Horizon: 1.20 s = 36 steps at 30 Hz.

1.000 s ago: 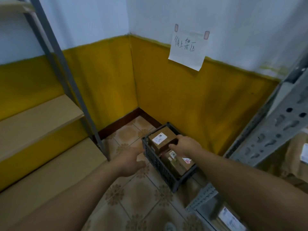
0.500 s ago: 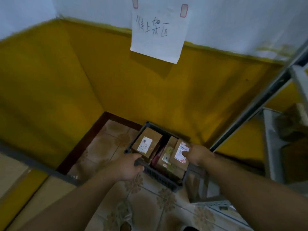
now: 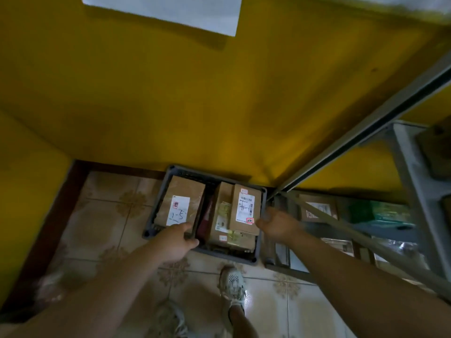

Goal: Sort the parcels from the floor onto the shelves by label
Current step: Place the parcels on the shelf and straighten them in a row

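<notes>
A dark plastic crate stands on the tiled floor against the yellow wall. Inside it lie several brown cardboard parcels. The left parcel has a white label handwritten "1-5". My left hand grips its near end, thumb on top by the label. The right parcel, labelled "1-4", rests on top of other parcels. At its near right corner my right hand, blurred, holds the edge beside the crate's right rim.
A grey metal shelf frame rises on the right, its post slanting across the view; more parcels and a green item lie under it. My shoes stand just before the crate. A paper note hangs on the wall.
The view has tipped down and closer over the crate. My left hand shifted from the crate's rim to the "1-5" parcel's near end. My right hand stays at the "1-4" parcel.
</notes>
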Motion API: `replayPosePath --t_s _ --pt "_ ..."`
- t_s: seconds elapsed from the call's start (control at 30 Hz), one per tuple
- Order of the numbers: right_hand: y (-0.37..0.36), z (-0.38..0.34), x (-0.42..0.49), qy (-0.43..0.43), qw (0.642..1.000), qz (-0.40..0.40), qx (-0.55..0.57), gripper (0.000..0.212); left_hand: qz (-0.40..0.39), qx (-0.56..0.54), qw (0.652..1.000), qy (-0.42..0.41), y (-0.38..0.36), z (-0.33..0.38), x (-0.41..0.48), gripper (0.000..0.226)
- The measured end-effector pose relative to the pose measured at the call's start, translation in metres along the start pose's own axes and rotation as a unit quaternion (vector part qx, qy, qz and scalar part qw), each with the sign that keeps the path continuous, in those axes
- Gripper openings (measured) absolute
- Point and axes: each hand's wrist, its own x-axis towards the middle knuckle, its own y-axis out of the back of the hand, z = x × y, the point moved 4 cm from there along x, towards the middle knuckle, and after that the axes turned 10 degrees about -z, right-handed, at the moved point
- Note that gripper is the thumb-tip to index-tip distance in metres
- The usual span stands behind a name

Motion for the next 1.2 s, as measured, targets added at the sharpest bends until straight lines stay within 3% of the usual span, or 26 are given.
replayPosePath --t_s 0.27,0.43,0.57,0.7,0.83,1.0,1.2 --pt "-0.016 0.03 0.181 -0.002 1.0 -0.023 0.013 0.057 0.008 -0.01 1.0 0.011 -0.017 -0.009 0.171 0.061" --pt "-0.036 0.061 0.278 0.002 1.0 0.006 0.026 0.063 0.05 -0.041 0.997 -0.044 -0.037 0.024 0.255 0.052" --pt "-0.044 0.084 0.321 -0.003 0.999 0.036 0.007 0.059 0.055 -0.055 0.995 -0.069 -0.062 0.039 0.309 0.044" --pt "-0.054 0.092 0.341 -0.04 0.998 0.039 0.021 0.071 0.082 -0.026 0.993 -0.078 -0.078 0.036 0.336 0.063" --pt "-0.066 0.086 0.339 -0.031 0.997 0.046 0.051 0.069 0.083 -0.057 0.993 -0.067 -0.08 0.03 0.339 0.063" --pt "-0.078 0.058 0.333 0.007 0.983 0.043 0.178 0.071 0.06 -0.104 0.99 -0.068 -0.068 0.022 0.33 0.061" --pt "-0.089 0.026 0.328 0.007 0.912 0.031 0.409 0.087 0.109 -0.137 0.982 -0.069 -0.028 -0.002 0.296 0.045"
